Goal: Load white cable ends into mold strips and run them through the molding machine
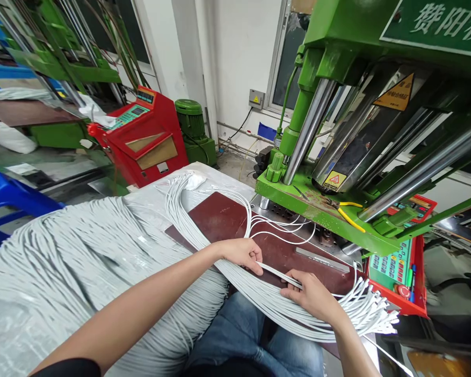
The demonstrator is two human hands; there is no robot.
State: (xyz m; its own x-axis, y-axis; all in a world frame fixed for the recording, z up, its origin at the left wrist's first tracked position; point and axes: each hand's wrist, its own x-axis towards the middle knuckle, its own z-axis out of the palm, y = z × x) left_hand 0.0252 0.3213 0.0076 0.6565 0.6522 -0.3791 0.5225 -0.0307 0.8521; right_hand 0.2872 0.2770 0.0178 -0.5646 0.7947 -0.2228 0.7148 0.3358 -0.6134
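My left hand (pixel 241 254) is closed in a pinch on a few white cables (pixel 278 273) above the brown board (pixel 215 217). To its right, my right hand (pixel 314 297) grips the same strands between thumb and fingers. A thick bundle of white cables (pixel 251 290) curves across the board and over my lap, passing under both hands. Its white plug ends (pixel 377 309) fan out beyond my right wrist. Several separate cables (pixel 282 230) loop from the board toward the press.
A large heap of white cables (pixel 102 251) covers the left side. The green press (pixel 325 209) stands at the right, with yellow-handled pliers (pixel 351 217) on its plate. Beside it is a red control box (pixel 416 283). Farther back stand a red console (pixel 153 141) and a blue stool (pixel 11 204).
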